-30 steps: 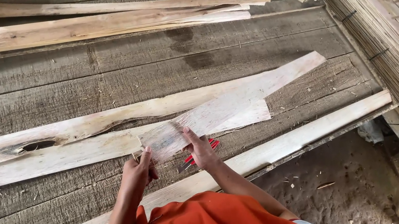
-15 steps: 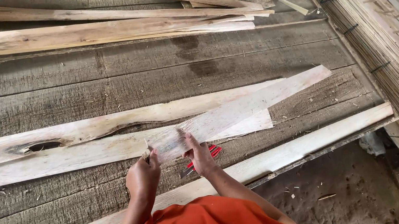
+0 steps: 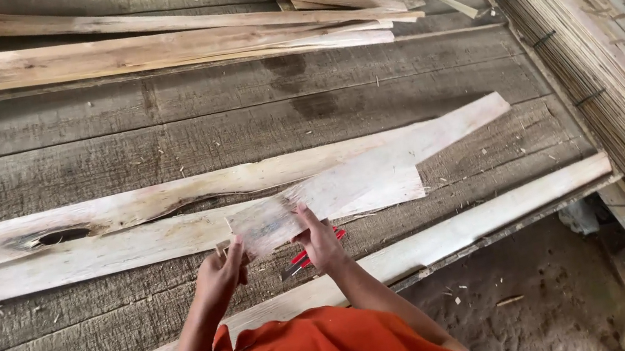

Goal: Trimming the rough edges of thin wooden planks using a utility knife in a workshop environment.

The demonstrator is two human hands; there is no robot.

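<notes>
Thin veneer strip (image 3: 362,172) lowered slightly, nearer the desk (image 3: 159,141), far end above the pale boards. Left hand (image 3: 221,273) and right hand (image 3: 320,242) fingers clamped on its near end; red-handled tool (image 3: 308,255), probably pliers, beneath.

veneer strip (image 3: 365,168): far end lowered slightly, now lying flatter than half a second ago
left hand (image 3: 221,273): shifted lower, fingers reopened along strip's near corner

One cam only, head-worn, approx. above the grey plank workbench (image 3: 159,141), facing steeply down and forward. Close range: bench fills most of frame (stacked thin slats (image 3: 608,57) right of bench). No 2nd view to overlap.
</notes>
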